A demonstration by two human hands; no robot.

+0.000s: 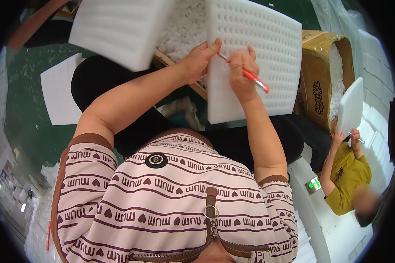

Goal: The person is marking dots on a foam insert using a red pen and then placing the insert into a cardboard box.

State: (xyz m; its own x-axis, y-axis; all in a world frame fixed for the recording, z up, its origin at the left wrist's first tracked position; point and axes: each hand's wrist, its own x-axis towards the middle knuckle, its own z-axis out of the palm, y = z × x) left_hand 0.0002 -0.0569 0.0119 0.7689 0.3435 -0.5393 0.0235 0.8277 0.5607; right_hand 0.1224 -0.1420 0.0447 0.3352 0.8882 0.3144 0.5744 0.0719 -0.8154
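Observation:
A white foam sheet (267, 52) dotted with rows of small round plugs stands tilted in front of me, over my lap. My left hand (199, 59) grips its left edge near the top, thumb on the face. My right hand (241, 72) rests on the sheet's left part and holds a red pen-like tool (252, 76), its thin tip pointing at the foam beside my left thumb.
A plain white foam slab (118, 28) lies at upper left beside a wooden box of small foam bits (184, 26). An open cardboard box (322, 65) stands right. A co-worker in a yellow shirt (346, 175) holds another foam sheet (350, 105). A white sheet (61, 90) lies on the green floor.

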